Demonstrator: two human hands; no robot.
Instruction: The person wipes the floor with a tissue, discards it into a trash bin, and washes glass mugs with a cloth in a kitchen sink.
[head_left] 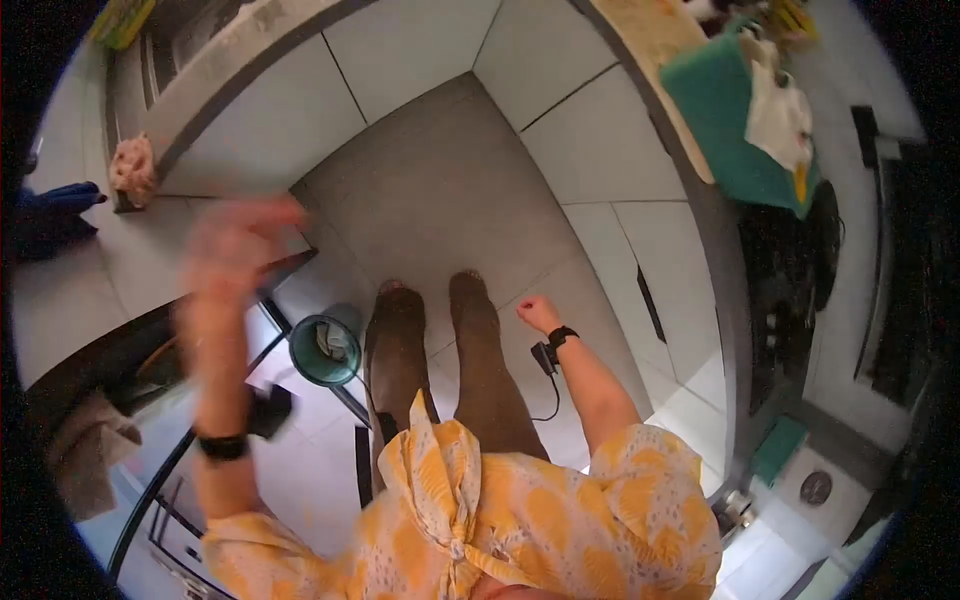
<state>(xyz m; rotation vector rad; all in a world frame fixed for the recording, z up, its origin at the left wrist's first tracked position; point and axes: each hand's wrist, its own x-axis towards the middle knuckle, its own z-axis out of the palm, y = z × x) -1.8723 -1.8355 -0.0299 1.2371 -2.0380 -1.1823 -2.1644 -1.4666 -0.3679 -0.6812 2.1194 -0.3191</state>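
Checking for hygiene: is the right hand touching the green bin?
Apart: the head view shows both trouser legs between the right hand and the green bin.

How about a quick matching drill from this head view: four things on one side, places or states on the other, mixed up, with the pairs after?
Things
1. left hand
2. right hand
3. round container
4. green cloth

Places or states
A. upper right, partly under a white cloth
B. heavily blurred
C. right of the legs
D. open-topped, close to the legs on their left

Pairs: 1-B, 2-C, 3-D, 4-A
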